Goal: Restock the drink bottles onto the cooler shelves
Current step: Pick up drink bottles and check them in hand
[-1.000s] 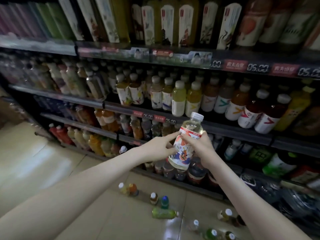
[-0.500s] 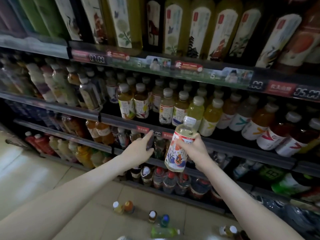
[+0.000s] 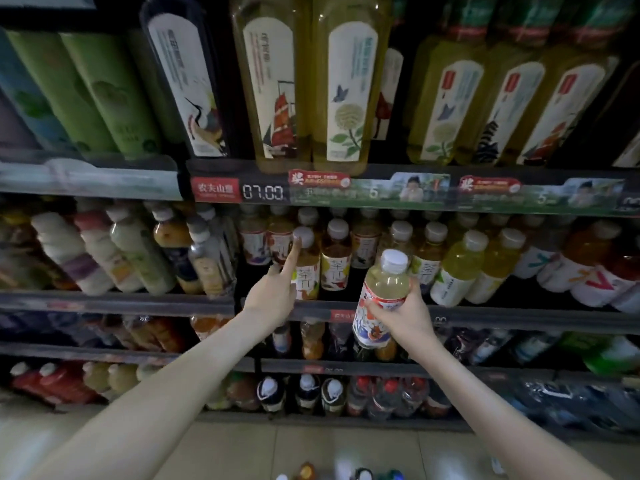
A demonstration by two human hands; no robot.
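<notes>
Clear plastic, one white-capped bottle (image 3: pixel 384 282), gripped in my right hand (image 3: pixel 403 311). My left hand (image 3: pixel 273 292) touches a shelved bottle (image 3: pixel 309 276) with one straight forefinger.

Bottom edge cuts the floor bottles (image 3: pixel 306 472); left shelf bottles (image 3: pixel 86 258) are blurred

Two yellow bottles (image 3: pixel 273 81) just above the price tag (image 3: pixel 263 192); two red stickers (image 3: pixel 318 180) right of it; one held bottle (image 3: pixel 379 299) below it; two hands: left hand (image 3: pixel 273 294), right hand (image 3: pixel 405 313); four stocked shelves (image 3: pixel 485 317).
</notes>
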